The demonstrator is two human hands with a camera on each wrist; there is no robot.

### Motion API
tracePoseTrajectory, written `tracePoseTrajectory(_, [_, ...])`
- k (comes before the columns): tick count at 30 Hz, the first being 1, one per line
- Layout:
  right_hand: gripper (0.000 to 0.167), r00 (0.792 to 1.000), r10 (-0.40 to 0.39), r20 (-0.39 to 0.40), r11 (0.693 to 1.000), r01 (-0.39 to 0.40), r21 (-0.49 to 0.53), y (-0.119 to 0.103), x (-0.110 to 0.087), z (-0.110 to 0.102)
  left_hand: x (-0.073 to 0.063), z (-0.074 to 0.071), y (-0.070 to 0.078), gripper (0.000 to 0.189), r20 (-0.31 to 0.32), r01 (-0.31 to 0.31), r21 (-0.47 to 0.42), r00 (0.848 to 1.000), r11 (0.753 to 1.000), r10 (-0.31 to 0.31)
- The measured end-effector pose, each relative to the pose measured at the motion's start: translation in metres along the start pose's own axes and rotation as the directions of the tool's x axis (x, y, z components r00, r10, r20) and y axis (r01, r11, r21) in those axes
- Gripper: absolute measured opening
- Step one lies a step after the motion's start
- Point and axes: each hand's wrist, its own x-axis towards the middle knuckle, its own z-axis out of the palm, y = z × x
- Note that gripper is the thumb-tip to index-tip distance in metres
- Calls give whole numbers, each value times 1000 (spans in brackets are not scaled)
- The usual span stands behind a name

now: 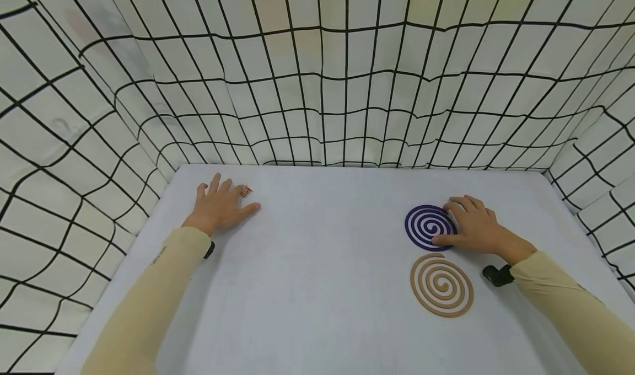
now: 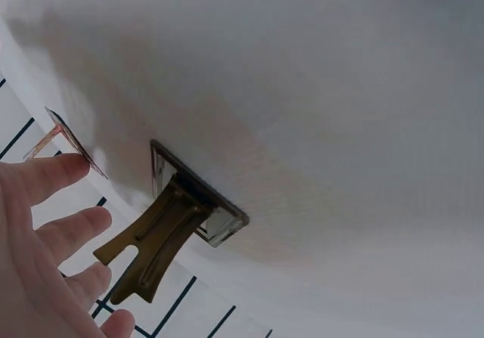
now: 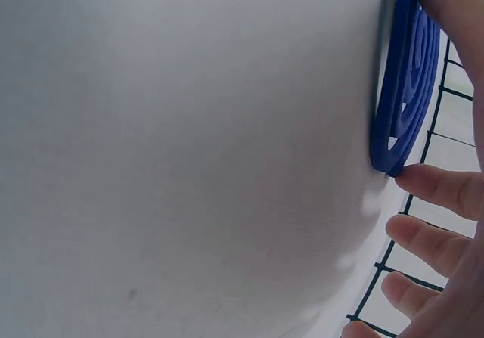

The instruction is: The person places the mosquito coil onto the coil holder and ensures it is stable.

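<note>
My left hand (image 1: 218, 205) hovers low at the back left of the table, palm down, fingers spread. Its index fingertip touches a small coppery metal coil stand (image 1: 246, 191). In the left wrist view a brass-coloured coil stand (image 2: 162, 232) with a forked upright on a square base shows beside the fingers; the hand covers it in the head view. At the right, my right hand (image 1: 473, 226) has its thumb over a dark blue mosquito coil (image 1: 416, 226) and its index fingertip at the rim, other fingers spread. A tan mosquito coil (image 1: 441, 303) lies just nearer to me.
A white cloth-covered table (image 1: 317, 264) fills the lower view. Black wire grid panels (image 1: 322, 77) over white sheeting rise along its back and both sides. A dark wrist camera (image 1: 498, 276) sits under my right wrist.
</note>
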Motion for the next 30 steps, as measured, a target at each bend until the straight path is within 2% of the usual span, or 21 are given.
tracePoseTrajectory(4, [94, 1000, -5, -4, 1000, 5, 10, 0, -1, 0, 0, 2, 0, 87, -15, -23, -5, 1000, 1000, 23])
tracePoseTrajectory(12, [100, 1000, -6, 1, 1000, 6, 10, -2, -2, 2, -3, 1, -2, 90, 19, -15, 16, 1000, 1000, 15])
tracePoseTrajectory(20, [102, 1000, -10, -14, 999, 10, 41, -1, -2, -2, -6, 1, -1, 88, 3, -29, 8, 1000, 1000, 29])
tracePoseTrajectory(25, [104, 1000, -5, -24, 997, 7, 80, -2, -1, -5, -9, 3, -1, 88, -8, -32, 7, 999, 999, 32])
tracePoseTrajectory(30, [101, 1000, -17, -4, 985, 18, 172, -1, 0, -6, -12, 3, 0, 86, -11, -31, 1, 999, 1000, 31])
